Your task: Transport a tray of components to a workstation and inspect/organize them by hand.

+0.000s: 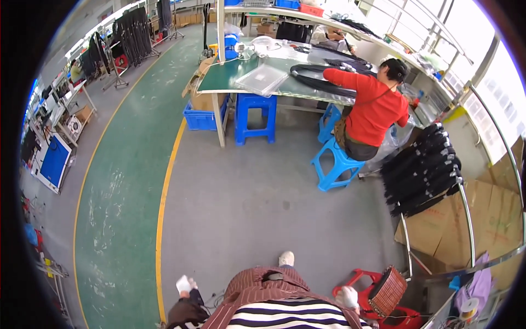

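My left hand (192, 284) hangs low at my left side, over the grey floor near the yellow line. Something small and white (183, 283) shows at its fingers; whether it is a glove or a held piece, I cannot tell. On the other side, my right hand (347, 298) hangs beside my striped top, whitish as if gloved, its fingers blurred. It is nearest to a red plastic stool (359, 278) with a brown woven seat cover (388, 291). A brown pinstriped apron (263, 288) covers my front, and one white shoe (286, 258) shows ahead.
Ahead, a person in red (378, 109) sits on a blue stool (335, 164) at a green worktable (216, 81) bearing black coiled strips (318, 82). A blue crate (200, 119) stands by its leg. Right: a rack of black pieces (422, 170) and cardboard boxes (438, 225). Left: a green walkway (123, 192).
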The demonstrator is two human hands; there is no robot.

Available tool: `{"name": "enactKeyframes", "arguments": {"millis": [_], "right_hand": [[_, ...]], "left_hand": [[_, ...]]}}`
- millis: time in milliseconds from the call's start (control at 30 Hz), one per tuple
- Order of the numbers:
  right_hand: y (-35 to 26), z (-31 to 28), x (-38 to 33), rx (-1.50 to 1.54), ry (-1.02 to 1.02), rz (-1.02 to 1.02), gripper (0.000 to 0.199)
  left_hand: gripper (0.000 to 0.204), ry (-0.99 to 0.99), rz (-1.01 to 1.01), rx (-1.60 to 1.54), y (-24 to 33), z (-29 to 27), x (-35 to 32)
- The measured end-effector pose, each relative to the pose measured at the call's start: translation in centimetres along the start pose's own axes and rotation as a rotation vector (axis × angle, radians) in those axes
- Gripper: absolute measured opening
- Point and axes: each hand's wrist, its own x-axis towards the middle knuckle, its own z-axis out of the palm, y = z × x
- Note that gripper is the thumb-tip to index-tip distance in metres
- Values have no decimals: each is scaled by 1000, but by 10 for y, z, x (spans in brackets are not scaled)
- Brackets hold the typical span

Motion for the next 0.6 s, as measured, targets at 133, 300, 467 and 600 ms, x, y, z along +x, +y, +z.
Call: {"name": "enactKeyframes", "arguments": {"millis": [133,300,467,600], "right_hand": [[-43,-1,98,627,6,678,20],[-26,29,189,201,-309,512,24],[1,53,266,-565,-639,-43,28],[-15,75,369,-731,-665,-119,31]], "left_hand": [[24,107,-250,-202,-58,23,-25],[32,42,556,1375,-67,68,-20],[46,24,404,716,7,130,4],[58,61,250,148,46,134,3]]}}
